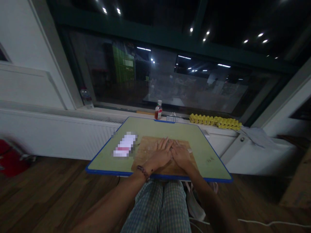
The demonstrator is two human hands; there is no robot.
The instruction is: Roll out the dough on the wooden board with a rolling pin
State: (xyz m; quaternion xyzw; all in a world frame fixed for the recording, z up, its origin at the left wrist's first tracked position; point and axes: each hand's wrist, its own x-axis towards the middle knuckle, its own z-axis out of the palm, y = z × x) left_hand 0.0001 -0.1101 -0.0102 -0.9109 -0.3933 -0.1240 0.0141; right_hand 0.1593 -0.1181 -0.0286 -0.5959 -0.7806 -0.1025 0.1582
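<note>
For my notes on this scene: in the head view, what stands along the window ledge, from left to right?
Clear bottle → red bottle → small pale gridded object → yellow egg trays → grey cloth.

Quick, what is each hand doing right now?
Left hand: open, flat on the wooden board.
Right hand: open, flat beside it.

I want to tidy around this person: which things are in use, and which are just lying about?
In use: left hand and right hand, flat on the wooden board; green table.
Lying about: red bottle, yellow egg tray, grey cloth, all on the sill.
</note>
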